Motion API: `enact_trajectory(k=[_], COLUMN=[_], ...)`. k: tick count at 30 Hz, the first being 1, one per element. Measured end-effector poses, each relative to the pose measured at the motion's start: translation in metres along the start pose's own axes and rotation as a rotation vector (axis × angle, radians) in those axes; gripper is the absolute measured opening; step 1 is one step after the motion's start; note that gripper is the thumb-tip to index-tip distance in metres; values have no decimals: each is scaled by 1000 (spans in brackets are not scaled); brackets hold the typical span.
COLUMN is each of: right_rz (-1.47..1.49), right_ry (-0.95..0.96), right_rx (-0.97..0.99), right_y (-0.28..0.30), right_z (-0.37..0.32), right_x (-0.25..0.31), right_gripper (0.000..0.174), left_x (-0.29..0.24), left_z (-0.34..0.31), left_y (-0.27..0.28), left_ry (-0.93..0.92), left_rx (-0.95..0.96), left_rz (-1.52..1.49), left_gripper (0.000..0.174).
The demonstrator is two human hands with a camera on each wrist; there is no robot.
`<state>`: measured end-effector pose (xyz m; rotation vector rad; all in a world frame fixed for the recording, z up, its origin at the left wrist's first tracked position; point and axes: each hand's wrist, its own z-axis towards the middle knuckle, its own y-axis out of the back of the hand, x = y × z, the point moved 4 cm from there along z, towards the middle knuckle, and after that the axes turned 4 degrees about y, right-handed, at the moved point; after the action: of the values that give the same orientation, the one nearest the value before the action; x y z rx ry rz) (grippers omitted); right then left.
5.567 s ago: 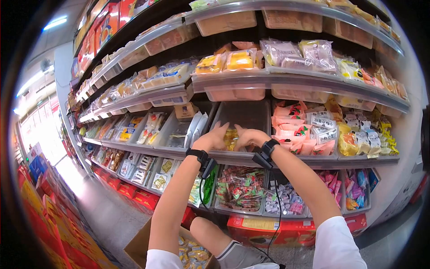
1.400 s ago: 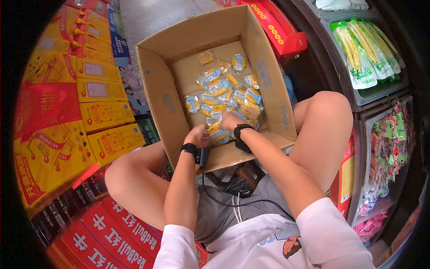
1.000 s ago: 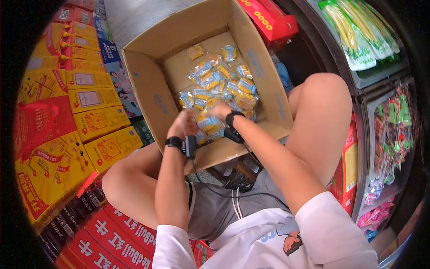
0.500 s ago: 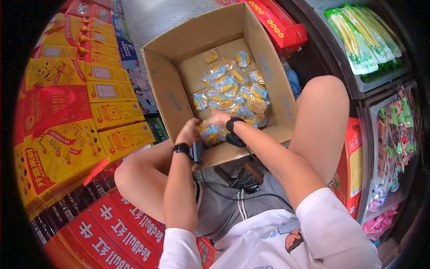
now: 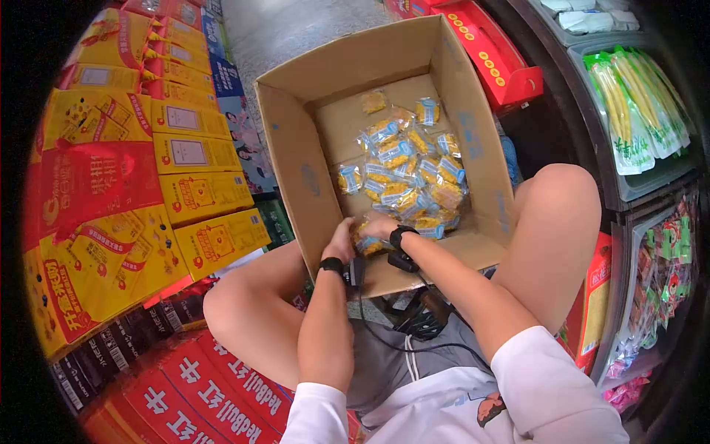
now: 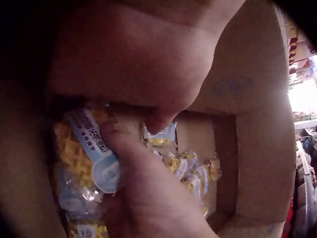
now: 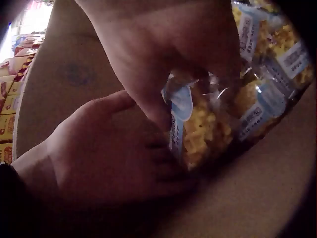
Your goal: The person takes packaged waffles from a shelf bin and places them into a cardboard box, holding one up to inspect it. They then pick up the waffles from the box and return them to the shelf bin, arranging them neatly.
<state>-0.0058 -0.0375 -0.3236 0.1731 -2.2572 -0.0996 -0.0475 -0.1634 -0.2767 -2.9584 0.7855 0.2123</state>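
Both hands reach into the near left corner of a cardboard carton [image 5: 292,148] in the head view. My right hand [image 5: 382,226] pinches a clear-wrapped waffle with a blue-and-white label [image 7: 200,134], its thumb pressed on the wrapper in the left wrist view. Against the side of that packet lies my left hand [image 7: 106,148], fingers extended toward its lower edge and thumb raised; part of its fingers is in shadow. Another wrapped waffle [image 7: 252,109] lies right beside the held one. Many more wrapped waffles [image 5: 399,152] are heaped on the carton floor.
Stacked yellow boxes [image 5: 211,240] and red drink cases [image 5: 196,392] stand on the left. Shelf bins with green snack packs [image 5: 629,111] line the right, beyond a red carton [image 5: 492,63]. A black cable [image 5: 444,348] runs across the lap between the knees.
Several seconds ago both hands were in a shelf bin; now they are down in the carton. Over the last second they stay at its near left corner, shifting slightly around the waffles.
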Motion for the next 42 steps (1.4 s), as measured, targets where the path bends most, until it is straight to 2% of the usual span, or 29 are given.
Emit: enact_trajectory(k=[1,3,5,7,8,9,10,13,15,17,18,21,24,27,28,30,33,34,37,39,42], right_rz=[10,59,7,-17,-49,-79,-109,40,174,192,196,198,256,169,133,115,145,119,91,117,254], right_ry=[26,92,-17,36,23,10,-1,60,0,-32,-128,-112,-175,-183,-209,-198,-192,-206,-223,-174,-201], right_rx=[-7,-27,-59,-97,-124,-149,-177,-203,-223,-294,-290,-321,-177,-179,-158,-153,-127,-146,-159,-171,-162], right_y=[4,40,72,92,105,119,129,157,158,161,164,155,155,155,157,155,152,150,155,163,171], right_z=[-5,-36,-56,-51,-47,-45,-46,-94,-44,-49,-82,-77,-69,-65,-67,-70,-82,-78,-89,-100,-108], right_x=[4,51,75,68,62,56,50,65,-16,-35,-6,-15,-21,-21,-20,-19,-12,-14,-2,13,22], right_gripper=[73,72,69,69,64,58,53,61,76,88,106,115,122,128,131,132,131,130,126,125,119], left_x=[-7,-20,-37,-55,-60,-61,-64,-59,-55,-52,-49,-44,-42,-39,-35,-33,-37,-38,-53,-57,-65], left_z=[12,31,32,-23,-38,-42,-47,-31,-45,-47,-36,-20,-12,17,23,17,-7,-2,-47,-50,-74], left_y=[4,0,-12,-41,-54,-63,-71,-91,-106,-115,-114,-115,-117,-115,-115,-116,-122,-123,-130,-128,-131], left_ry=[28,13,-69,-96,-92,-87,-79,-150,-157,-167,-152,-163,-137,-181,-171,-165,-137,-168,-247,-231,-255], left_rx=[60,159,239,217,199,180,135,155,181,179,202,163,154,166,165,158,285,220,224,255,274], left_rz=[-12,-16,2,7,-20,-46,2,89,102,131,146,266,236,122,117,104,38,53,134,122,116], left_gripper=[62,66,71,82,85,89,85,86,89,91,94,97,96,81,81,80,83,82,81,88,93])
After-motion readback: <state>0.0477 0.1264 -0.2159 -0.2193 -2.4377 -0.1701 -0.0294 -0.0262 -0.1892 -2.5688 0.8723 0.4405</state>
